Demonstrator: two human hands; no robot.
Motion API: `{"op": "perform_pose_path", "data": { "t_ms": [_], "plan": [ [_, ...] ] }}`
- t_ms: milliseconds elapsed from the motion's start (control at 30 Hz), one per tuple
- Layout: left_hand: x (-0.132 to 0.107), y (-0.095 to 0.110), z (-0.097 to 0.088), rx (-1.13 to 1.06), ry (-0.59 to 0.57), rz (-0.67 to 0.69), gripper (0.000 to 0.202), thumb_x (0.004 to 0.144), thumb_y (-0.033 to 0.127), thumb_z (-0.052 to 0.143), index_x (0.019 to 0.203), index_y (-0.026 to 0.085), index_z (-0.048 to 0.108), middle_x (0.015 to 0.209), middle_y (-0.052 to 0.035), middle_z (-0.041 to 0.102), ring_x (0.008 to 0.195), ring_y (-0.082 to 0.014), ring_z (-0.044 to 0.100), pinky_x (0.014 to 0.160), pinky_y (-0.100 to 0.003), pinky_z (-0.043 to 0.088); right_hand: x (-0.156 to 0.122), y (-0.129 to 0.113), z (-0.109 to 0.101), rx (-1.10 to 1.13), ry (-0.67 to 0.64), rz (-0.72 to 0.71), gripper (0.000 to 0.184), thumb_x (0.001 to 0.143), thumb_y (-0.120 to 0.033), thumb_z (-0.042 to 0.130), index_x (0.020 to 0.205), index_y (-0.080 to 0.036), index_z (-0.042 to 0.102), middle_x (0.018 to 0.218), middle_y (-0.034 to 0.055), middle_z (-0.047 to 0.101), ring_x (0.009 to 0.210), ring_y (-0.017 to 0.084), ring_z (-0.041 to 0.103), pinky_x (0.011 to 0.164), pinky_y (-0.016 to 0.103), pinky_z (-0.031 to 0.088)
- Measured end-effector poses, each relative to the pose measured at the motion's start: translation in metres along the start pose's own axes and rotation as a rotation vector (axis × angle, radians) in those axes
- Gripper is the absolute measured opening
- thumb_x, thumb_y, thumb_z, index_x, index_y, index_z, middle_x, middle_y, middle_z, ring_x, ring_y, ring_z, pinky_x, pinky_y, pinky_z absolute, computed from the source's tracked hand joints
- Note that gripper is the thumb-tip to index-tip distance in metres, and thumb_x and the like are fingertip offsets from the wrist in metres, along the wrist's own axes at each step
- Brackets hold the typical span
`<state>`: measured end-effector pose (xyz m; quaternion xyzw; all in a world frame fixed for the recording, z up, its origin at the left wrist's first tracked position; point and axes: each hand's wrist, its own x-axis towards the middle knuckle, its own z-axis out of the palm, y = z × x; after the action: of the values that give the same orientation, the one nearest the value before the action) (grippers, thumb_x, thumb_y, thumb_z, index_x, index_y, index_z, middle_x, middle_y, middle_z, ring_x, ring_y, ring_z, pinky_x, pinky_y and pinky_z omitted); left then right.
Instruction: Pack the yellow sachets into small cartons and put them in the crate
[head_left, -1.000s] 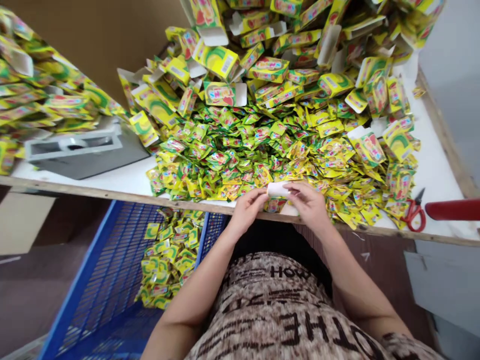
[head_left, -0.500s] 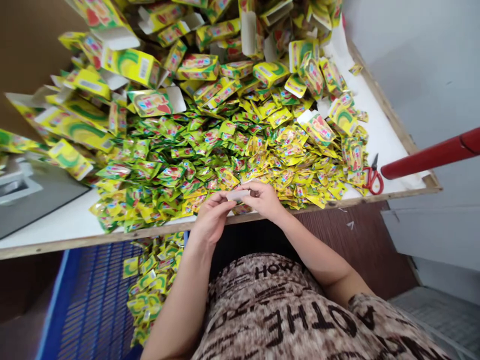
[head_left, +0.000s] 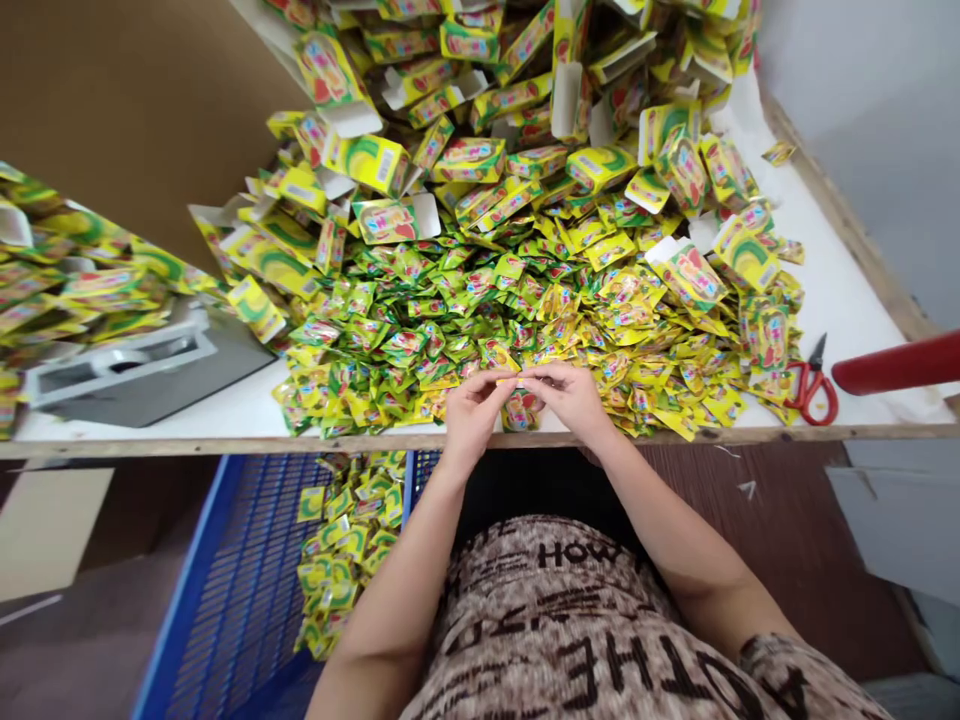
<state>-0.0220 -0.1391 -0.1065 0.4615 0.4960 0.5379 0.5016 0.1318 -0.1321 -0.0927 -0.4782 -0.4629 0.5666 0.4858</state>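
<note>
My left hand (head_left: 478, 408) and my right hand (head_left: 566, 400) meet above the front edge of the table, thumbs and fingers pinched together. Between the fingertips is a small printed carton (head_left: 520, 410), mostly hidden by the fingers; its yellow-green and red face shows just below them. Right behind the hands lies a wide heap of small shiny green and yellow sachets (head_left: 450, 300). Farther back, printed yellow-green cartons (head_left: 469, 160) are piled up, several with white end flaps standing open.
Red-handled scissors (head_left: 814, 390) lie at the right by a red pole (head_left: 900, 372). On the left are a grey tape dispenser (head_left: 124, 365) and a brown cardboard panel (head_left: 142, 110). A blue plastic crate (head_left: 195, 600) below the table holds filled cartons or packets.
The view has swung left, so things sit farther right in it. The pale flap seen between my fingers earlier is now covered, and my fingertips have come closer together.
</note>
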Motion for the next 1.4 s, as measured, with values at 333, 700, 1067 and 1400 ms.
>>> {"op": "perform_pose_path", "data": {
  "t_ms": [333, 700, 1067, 1400],
  "plan": [
    [-0.005, 0.003, -0.017, 0.282, -0.160, 0.292, 0.018, 0.079, 0.028, 0.073, 0.096, 0.025, 0.078, 0.100, -0.0068, 0.076, 0.096, -0.0208, 0.070, 0.092, -0.038, 0.054, -0.021, 0.010, -0.005, -0.458, 0.053, -0.398, 0.015, 0.088, -0.030, 0.064, 0.096, -0.025, 0.076, 0.098, 0.0072, 0.068, 0.092, 0.019, 0.066, 0.084, 0.037, 0.057],
    [-0.013, -0.012, -0.019, 0.343, -0.234, 0.382, 0.021, 0.084, 0.028, 0.068, 0.103, 0.023, 0.074, 0.106, -0.0089, 0.073, 0.099, -0.0192, 0.068, 0.091, -0.036, 0.054, -0.029, 0.018, -0.013, -0.681, -0.019, -0.460, 0.022, 0.094, -0.029, 0.052, 0.102, -0.024, 0.072, 0.106, 0.0089, 0.065, 0.092, 0.020, 0.064, 0.083, 0.038, 0.054],
    [-0.075, 0.015, -0.150, 0.215, -0.114, -0.269, 0.026, 0.069, 0.035, 0.078, 0.091, 0.021, 0.076, 0.096, -0.0077, 0.072, 0.090, -0.0239, 0.066, 0.080, -0.032, 0.052, 0.079, -0.006, 0.023, -1.356, -0.028, -0.161, 0.040, 0.090, -0.017, 0.054, 0.130, -0.014, 0.052, 0.115, 0.0183, 0.062, 0.094, 0.028, 0.065, 0.085, 0.040, 0.048],
    [-0.158, -0.043, -0.259, 0.872, 0.117, -0.902, 0.027, 0.055, 0.038, 0.078, 0.065, 0.017, 0.064, 0.056, -0.0033, 0.062, 0.071, -0.0291, 0.066, 0.067, -0.035, 0.048, 0.048, -0.010, -0.003, -0.851, 0.014, -0.273, 0.010, 0.076, -0.024, 0.067, 0.083, -0.016, 0.068, 0.083, 0.0063, 0.064, 0.085, 0.024, 0.062, 0.081, 0.039, 0.050]
  ]
}}
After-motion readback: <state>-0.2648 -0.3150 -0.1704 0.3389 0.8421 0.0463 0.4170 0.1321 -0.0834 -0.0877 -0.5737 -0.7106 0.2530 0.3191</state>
